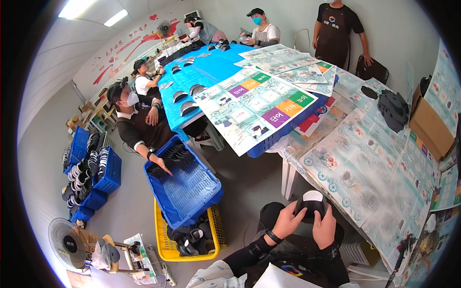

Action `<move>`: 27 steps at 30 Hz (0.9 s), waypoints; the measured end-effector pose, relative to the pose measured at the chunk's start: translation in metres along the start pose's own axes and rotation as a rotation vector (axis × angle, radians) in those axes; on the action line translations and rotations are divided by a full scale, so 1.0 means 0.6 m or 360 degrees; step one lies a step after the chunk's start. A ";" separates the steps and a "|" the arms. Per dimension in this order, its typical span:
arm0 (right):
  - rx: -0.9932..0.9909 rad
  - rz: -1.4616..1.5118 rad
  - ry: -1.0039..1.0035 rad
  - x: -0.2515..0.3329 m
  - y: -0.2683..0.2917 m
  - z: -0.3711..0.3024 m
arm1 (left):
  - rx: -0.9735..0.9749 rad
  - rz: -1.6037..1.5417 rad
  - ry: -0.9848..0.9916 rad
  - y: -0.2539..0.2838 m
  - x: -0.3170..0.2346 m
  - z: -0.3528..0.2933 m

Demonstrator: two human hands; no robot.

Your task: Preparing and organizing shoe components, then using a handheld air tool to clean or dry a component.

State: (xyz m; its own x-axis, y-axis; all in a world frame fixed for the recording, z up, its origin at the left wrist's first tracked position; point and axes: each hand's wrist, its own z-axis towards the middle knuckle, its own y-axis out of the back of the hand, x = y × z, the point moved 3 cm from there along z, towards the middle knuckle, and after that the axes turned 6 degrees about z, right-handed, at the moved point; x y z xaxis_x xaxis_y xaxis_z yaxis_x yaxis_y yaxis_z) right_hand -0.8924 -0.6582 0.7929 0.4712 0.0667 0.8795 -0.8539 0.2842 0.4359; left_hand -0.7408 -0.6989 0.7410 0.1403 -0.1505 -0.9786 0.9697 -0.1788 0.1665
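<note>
Left hand: left hand point(287, 222) at about 5 o'clock in the view, fingers wrapped around the left side of the dark curved piece point(311, 205) — closed on it, black watch band at the wrist.
Right hand: right hand point(325, 227) just right of the left one, thumb pressed up against the lower right edge of the same piece — gripping it too.
Held piece: black, rounded, with a white patch on top; held over the lap, just off the near edge of the paper-covered table point(379, 192), not touching it.
Step in hand: looks like working or inspecting one piece with both hands; thumbs press on its underside. Can't tell what exactly is being done to it.
Next move calls for: by my read, steady two-handed grip, turn the piece without dropping it, then a free spot to put it down — table at 3 o'clock is nearest.
Blue crate: blue crate point(185, 185) at 9 o'clock from the hands, tilted on the yellow crate point(165, 242); a few dark pieces lie at its far end.
Co-worker: seated person's hand point(162, 165) reaches into the blue crate.
Pile: stack of dark pieces point(393, 109) on the table at 1 o'clock, well apart from the hands.
Floor: fan point(67, 242) at 8 o'clock.
</note>
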 end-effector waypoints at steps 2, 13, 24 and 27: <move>-0.0034 -0.0001 0.0005 0.001 0.003 0.001 | 0.0000 0.0020 -0.0014 -0.004 -0.003 0.001; -0.0013 0.0163 0.0048 -0.013 0.017 0.012 | -0.0071 0.0083 -0.0156 -0.009 -0.018 0.006; -0.0253 0.0081 0.0009 -0.007 0.021 0.003 | 0.0180 0.0162 -0.0226 -0.018 -0.030 0.013; -0.0219 0.0073 0.0005 -0.010 0.022 0.003 | 0.0193 0.0130 -0.0177 -0.018 -0.027 0.012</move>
State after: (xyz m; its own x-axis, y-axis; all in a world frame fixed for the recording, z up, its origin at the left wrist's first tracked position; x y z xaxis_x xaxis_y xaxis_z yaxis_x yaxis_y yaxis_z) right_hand -0.9069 -0.6568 0.7936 0.4329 0.0854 0.8974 -0.8365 0.4090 0.3646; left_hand -0.7549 -0.7018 0.7558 0.1880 -0.2746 -0.9430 0.9239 -0.2764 0.2647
